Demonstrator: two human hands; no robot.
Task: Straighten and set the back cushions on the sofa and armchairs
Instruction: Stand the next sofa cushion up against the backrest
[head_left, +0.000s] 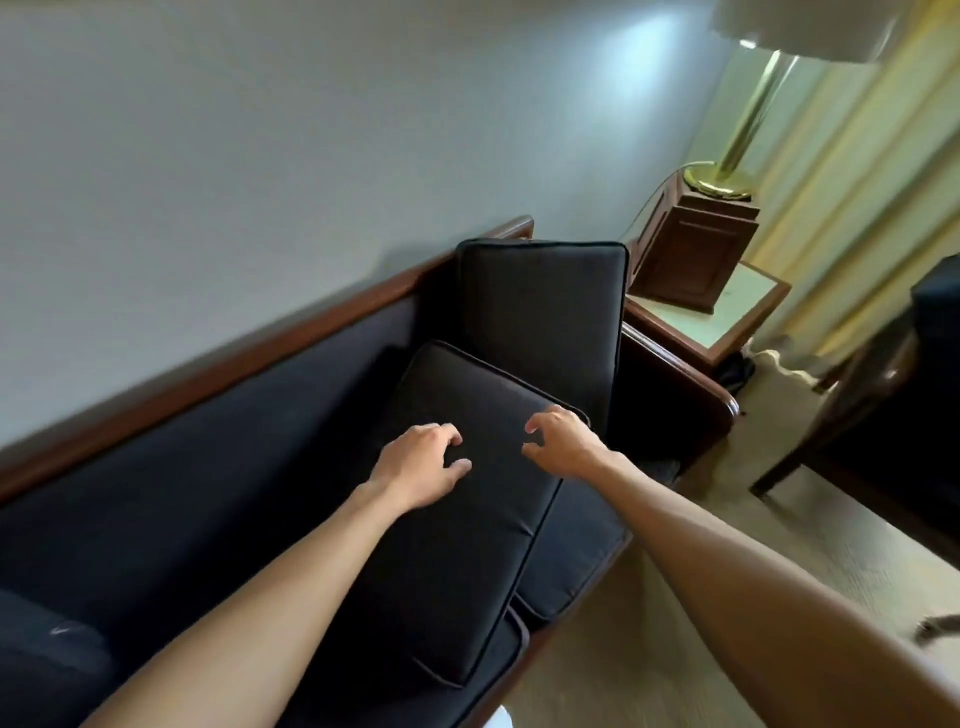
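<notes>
A dark sofa (218, 467) with a brown wooden frame runs along the wall. One black back cushion (545, 322) stands upright at the sofa's right end. A second black back cushion (467, 561) lies flat and slanted across the seat in front of it. My left hand (421, 462) hovers over the lying cushion's upper part, fingers curled and apart. My right hand (563, 441) is just over the same cushion's far right corner, fingers spread and curled. Neither hand holds anything.
A wooden side table (748, 312) stands right of the sofa with a brass lamp (727, 171) on a wooden box. Yellow curtains (857, 208) hang behind it. A dark armchair (893, 395) is at the far right. Carpet lies in front of the sofa.
</notes>
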